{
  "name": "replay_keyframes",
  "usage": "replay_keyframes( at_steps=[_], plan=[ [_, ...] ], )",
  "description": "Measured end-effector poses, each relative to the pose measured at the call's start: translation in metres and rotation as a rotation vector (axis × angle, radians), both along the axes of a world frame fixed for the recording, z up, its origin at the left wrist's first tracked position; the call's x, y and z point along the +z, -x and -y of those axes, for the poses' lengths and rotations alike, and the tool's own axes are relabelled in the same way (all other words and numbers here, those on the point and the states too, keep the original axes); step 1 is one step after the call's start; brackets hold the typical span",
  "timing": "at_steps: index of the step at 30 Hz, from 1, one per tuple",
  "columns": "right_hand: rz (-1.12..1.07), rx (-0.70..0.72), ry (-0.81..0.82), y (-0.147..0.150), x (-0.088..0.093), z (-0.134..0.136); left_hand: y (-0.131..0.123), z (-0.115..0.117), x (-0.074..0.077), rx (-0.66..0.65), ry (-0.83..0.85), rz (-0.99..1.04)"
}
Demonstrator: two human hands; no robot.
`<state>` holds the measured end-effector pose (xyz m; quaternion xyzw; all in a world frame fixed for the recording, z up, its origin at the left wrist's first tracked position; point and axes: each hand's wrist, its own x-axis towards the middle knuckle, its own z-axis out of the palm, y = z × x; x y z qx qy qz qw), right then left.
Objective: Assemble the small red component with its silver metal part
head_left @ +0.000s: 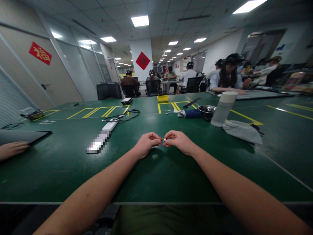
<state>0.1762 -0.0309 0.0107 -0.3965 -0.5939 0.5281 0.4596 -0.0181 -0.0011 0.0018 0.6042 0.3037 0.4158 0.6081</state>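
Observation:
Both hands meet above the green table (pixel 171 182), near the middle of the view. My left hand (pixel 148 143) is closed in a pinch on a small orange piece (pixel 160 139). Facing it, my right hand (pixel 178 141) pinches a small white piece (pixel 165 139). Between the fingertips shows a bit of thin, shiny material, too small to make out. The two pieces are very close; whether they are joined cannot be told. The fingers partly cover both of them.
Left of my hands lie a phone (pixel 99 142), a white power bank (pixel 110 125) and a black cable (pixel 132 112). To the right are a metal bowl (pixel 207 112), a bottle (pixel 223 108) and a grey pouch (pixel 242 131). Another person's hand (pixel 14 150) rests at the far left.

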Motion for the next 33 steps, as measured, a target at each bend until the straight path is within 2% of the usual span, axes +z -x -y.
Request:
replay_keyframes(
  at_steps=[7, 16, 23, 28, 33],
  plan=[
    [0.05, -0.033, -0.065, 0.001, 0.003, 0.0, -0.002, 0.0, 0.002, -0.006, -0.057, -0.021],
    [0.057, 0.006, -0.05, 0.0, 0.005, 0.003, -0.003, 0.005, 0.006, 0.088, -0.431, -0.273],
    [0.028, 0.02, -0.043, -0.001, 0.002, 0.001, -0.002, 0.009, 0.006, 0.15, -0.61, -0.376],
    [0.029, 0.057, -0.016, -0.004, 0.002, 0.001, -0.001, 0.01, 0.007, 0.132, -0.67, -0.416],
    [0.061, 0.134, -0.017, -0.004, 0.003, 0.002, -0.003, 0.016, 0.009, 0.077, -0.658, -0.399]
  ],
)
